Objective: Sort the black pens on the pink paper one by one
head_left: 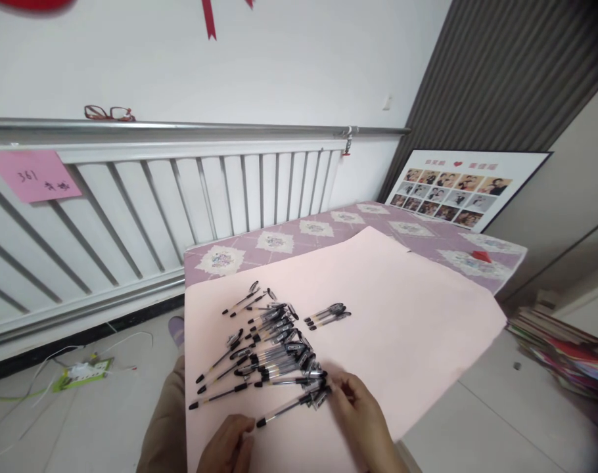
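Note:
Many black-capped clear gel pens (279, 355) lie in a loose pile on the pink sheet, mostly pointing the same way. A pen (286, 408) at the near edge of the pile stretches between my two hands. At its clip end, my right hand (358, 410) has thumb and fingers closed together, apparently pinching it. My left hand (227, 441) rests on the sheet with curled fingers, just beside the pen's other end; nothing shows in it. Apart from the pile, a small group of pens (327, 315) lies side by side to the right.
The pink sheet (402, 309) covers much of a table with a purple patterned cloth (274, 243). Behind stands a white radiator (181, 203), with glasses (109, 113) on the pipe above. A photo board (457, 187) leans at the back right. Stacked papers (565, 348) and a power strip (82, 373) are lower down.

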`<state>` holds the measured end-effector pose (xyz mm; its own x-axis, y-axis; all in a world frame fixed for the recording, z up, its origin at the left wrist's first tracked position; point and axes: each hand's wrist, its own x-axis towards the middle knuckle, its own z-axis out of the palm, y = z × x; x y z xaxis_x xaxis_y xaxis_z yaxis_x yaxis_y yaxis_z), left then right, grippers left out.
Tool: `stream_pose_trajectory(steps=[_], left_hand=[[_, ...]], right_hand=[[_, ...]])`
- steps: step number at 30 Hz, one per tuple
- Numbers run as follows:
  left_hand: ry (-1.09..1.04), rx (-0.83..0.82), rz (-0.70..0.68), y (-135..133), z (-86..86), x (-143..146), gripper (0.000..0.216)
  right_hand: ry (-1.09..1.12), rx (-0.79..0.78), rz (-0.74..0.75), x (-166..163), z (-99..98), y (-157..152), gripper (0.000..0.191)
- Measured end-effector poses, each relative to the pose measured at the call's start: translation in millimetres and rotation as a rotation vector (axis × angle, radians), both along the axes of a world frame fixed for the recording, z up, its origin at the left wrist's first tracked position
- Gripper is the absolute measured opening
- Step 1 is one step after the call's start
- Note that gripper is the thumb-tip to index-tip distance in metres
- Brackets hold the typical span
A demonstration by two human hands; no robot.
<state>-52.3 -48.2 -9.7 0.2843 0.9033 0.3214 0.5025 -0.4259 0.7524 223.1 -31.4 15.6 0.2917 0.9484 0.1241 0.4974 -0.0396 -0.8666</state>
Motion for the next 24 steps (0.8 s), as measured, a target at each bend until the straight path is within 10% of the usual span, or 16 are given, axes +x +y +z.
stream_pose_trajectory(steps=[10, 24], left_hand=[[-0.033, -0.036, 0.055, -6.9, 12.1, 4.5, 0.021], [0.081, -0.22, 0.048, 0.1, 33.9, 11.4, 0.019]], right_hand=[[-0.423, 0.167, 0.134, -9.3, -5.8, -12.3, 0.02], [-0.474, 0.201, 0.181, -11.5, -4.2, -24.8, 0.024]])
